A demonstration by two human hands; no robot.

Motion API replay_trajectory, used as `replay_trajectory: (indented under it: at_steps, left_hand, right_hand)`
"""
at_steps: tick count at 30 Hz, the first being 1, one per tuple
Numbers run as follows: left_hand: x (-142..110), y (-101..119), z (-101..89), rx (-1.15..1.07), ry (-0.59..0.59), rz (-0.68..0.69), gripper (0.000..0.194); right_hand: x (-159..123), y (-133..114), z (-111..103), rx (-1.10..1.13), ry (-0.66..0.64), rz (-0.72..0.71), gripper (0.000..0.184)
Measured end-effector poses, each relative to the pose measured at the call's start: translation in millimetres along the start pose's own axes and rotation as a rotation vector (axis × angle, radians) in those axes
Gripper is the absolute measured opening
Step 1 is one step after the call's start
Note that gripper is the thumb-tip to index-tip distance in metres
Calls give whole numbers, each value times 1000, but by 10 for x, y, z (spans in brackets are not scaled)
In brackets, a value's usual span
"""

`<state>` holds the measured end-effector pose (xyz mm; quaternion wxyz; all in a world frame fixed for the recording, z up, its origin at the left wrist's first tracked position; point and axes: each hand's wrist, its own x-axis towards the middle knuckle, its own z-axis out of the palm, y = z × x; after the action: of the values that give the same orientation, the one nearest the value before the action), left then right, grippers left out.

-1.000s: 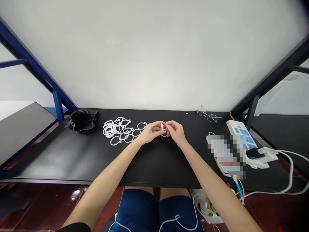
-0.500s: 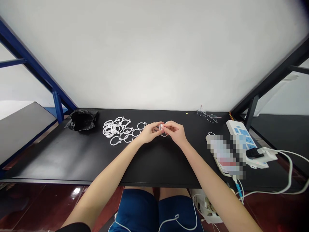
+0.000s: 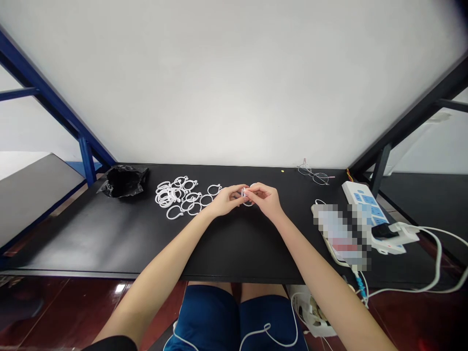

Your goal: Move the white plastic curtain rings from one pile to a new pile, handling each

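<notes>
Over the middle of the black table, my left hand [image 3: 229, 200] and my right hand [image 3: 266, 199] meet at the fingertips. Between them they pinch a white plastic ring [image 3: 248, 204], of the kind used on curtain rods. Its small end piece sits between my thumbs and forefingers; my fingers cover much of the ring. Just left of my left hand lie loose white rings [image 3: 206, 200], and farther left several more overlap in a pile [image 3: 168, 196].
A crumpled black plastic bag [image 3: 123, 183] stands at the back left. Eyeglasses [image 3: 313, 174] lie near the wall. On the right are a phone [image 3: 338, 239], partly pixelated, and a white power strip [image 3: 365, 202] with a charger and cables [image 3: 437, 263].
Both hands stay in nearly the same place with the white ring between the fingertips. Only slight finger movement shows; the ring pile and other items are unmoved.
</notes>
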<state>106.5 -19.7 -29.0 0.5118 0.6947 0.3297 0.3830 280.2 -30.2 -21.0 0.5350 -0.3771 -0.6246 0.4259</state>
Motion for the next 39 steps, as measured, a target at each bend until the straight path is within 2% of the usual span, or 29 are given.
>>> replay_trajectory:
  at_steps: [8,10,12,14,16,18,20,23,28,32,39]
  left_hand:
    - [-4,-4,-3,28,-19,15,47]
    - [2,0,-18,55,13,14,49]
    - [7,11,-66,117,81,1,55]
    - [7,18,-156,212,159,-8,56]
    - [3,4,-279,349,239,7,45]
    - [-6,-34,-402,550,315,42,30]
    - [-18,-78,-490,745,350,56,23]
    - [-36,-98,-516,875,324,35,21]
    - [-57,-3,-414,951,256,56,30]
    - [-66,32,-391,982,189,44,31]
    - [-71,-16,-398,976,139,15,29]
  right_hand:
    - [-14,-29,16,17,-44,48,24]
    - [0,-20,-2,8,-37,67,25]
    - [31,-3,-51,-14,40,94,27]
    - [72,19,-127,-34,167,127,31]
    - [109,45,-213,-53,277,159,35]
    - [129,73,-278,-86,318,185,37]
    - [129,101,-304,-139,306,199,38]
    - [101,130,-275,-288,260,155,31]
    - [59,144,-207,-546,194,15,16]
    - [59,162,-208,-580,159,-4,13]
    - [61,233,-224,-603,119,-7,16]
